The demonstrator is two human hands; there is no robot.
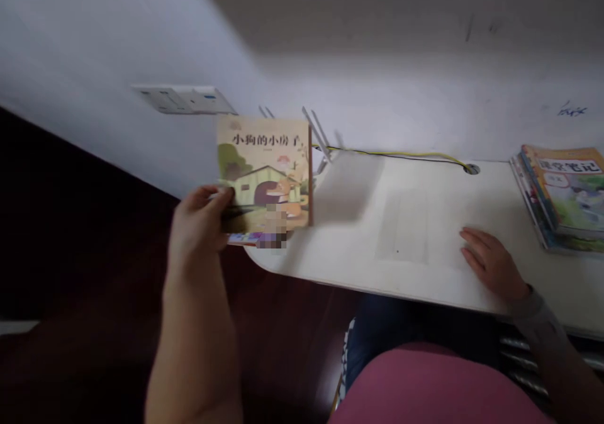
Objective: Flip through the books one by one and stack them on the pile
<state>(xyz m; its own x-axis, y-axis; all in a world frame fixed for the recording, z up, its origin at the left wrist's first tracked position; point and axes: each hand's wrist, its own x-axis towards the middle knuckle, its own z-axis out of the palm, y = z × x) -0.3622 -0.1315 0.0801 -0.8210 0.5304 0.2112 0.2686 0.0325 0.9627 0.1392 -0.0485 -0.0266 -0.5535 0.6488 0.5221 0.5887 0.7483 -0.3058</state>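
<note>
At far left lies a dark floor point(70, 223), and above it a pale wall point(94, 46) runs across the whole view. A row of white plates point(184, 99) sits on the wall; blur makes their number uncertain.

Two hands show, both the person's own. The left hand point(198, 223) is closed on one book point(264, 172), with the thumb across the lower left of the cover and the fingers hidden behind it. The book is held with its cover, a drawn house under Chinese characters, facing the camera, above the left corner of the desk point(415, 223). A strip of one colourful booklet point(243, 239) peeks out below it; whether the two touch cannot be told.

Just right of the book, a few thin metal rods point(318, 131) lean against the wall. One yellow-and-black cable point(401, 155) runs from there along the back edge to one round hole point(471, 169).

The desk is pale, with a rounded corner. The right hand point(491, 260), in a grey sleeve point(538, 317), lies flat and open on it, palm down, holding nothing. At far right is one stack point(561, 197) of several books, well apart from the held one.
</note>
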